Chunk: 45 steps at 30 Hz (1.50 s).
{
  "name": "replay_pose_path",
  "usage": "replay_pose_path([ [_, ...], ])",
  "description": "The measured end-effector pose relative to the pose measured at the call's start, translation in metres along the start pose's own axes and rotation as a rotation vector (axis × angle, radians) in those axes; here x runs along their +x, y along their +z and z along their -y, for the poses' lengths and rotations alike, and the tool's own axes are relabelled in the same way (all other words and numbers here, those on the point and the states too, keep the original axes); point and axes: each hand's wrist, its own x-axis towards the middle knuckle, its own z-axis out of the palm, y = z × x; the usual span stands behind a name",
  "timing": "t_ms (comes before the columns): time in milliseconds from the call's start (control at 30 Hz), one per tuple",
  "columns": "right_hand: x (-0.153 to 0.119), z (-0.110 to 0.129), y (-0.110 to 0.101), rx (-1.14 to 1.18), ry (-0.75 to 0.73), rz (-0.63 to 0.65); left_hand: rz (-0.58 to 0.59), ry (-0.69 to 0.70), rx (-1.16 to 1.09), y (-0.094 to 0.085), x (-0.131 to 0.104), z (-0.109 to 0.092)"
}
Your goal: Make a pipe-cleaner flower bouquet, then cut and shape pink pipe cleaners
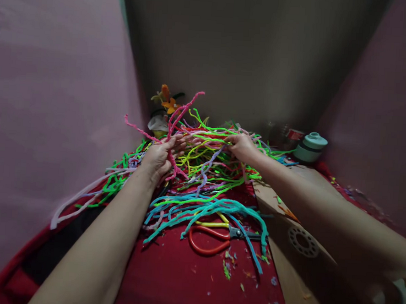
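Note:
Pink pipe cleaners (176, 118) are tucked between the thumb and palm of my left hand (159, 158), their crinkled ends sticking up and out to the left. Its fingers stretch toward the heap. Opposite it, my right hand (240, 147) pinches strands at the top of a tangled heap of coloured pipe cleaners (195, 158), mostly green, yellow, red and pale pink. A crimped lavender pipe cleaner (207, 168) hangs just below its fingertips; whether the fingers hold that one I cannot tell. Nearer me, turquoise pipe cleaners (220, 206) lie partly over scissors (210, 249) with red and yellow handles.
Red cloth (181, 279) covers the work surface, with fuzzy scraps scattered on it. Cardboard (285, 276) lies at the right under my forearm. A mint-green lidded container (311, 147) stands at the back right, orange flowers (170, 105) at the back left. Walls close in both sides.

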Motion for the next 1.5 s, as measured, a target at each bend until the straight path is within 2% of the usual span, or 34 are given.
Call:
replay_pose_path([
  [133,0.004,-0.005,0.003,0.021,0.004,0.03,-0.011,-0.01,0.005,-0.003,0.002,0.002],
  [467,-0.013,-0.008,-0.002,-0.061,-0.092,0.142,0.023,-0.023,0.095,-0.01,-0.002,-0.009],
  [600,-0.012,-0.013,-0.007,0.154,-0.015,0.166,0.018,-0.035,0.121,-0.009,-0.004,-0.009],
  [700,-0.014,-0.016,-0.012,0.358,0.071,0.236,0.025,-0.042,0.153,-0.009,-0.002,-0.006],
  [900,-0.025,-0.015,-0.028,0.538,0.044,0.3,0.033,-0.016,0.185,-0.008,-0.002,-0.004],
  [967,-0.031,-0.012,-0.031,0.471,-0.021,0.256,0.032,-0.013,0.181,-0.008,-0.003,-0.005],
  [1067,-0.043,-0.004,-0.031,0.083,-0.252,0.218,0.057,0.017,0.177,-0.004,-0.005,-0.006],
  [1167,-0.058,0.006,-0.02,-0.413,-0.453,0.236,0.178,0.06,0.166,0.006,-0.012,-0.006],
  [1233,-0.064,0.01,-0.011,-0.583,-0.477,0.257,0.266,0.076,0.161,0.016,-0.019,-0.004],
  [1300,-0.067,0.01,-0.005,-0.617,-0.47,0.264,0.344,0.081,0.182,0.028,-0.026,0.003],
  [1400,-0.067,0.007,-0.008,-0.465,-0.481,0.233,0.46,0.063,0.281,0.045,-0.03,0.021],
  [1433,-0.067,0.006,-0.013,-0.367,-0.476,0.224,0.474,0.056,0.318,0.049,-0.028,0.027],
  [1500,-0.07,0.007,-0.028,-0.117,-0.426,0.214,0.42,0.065,0.361,0.055,-0.023,0.04],
])
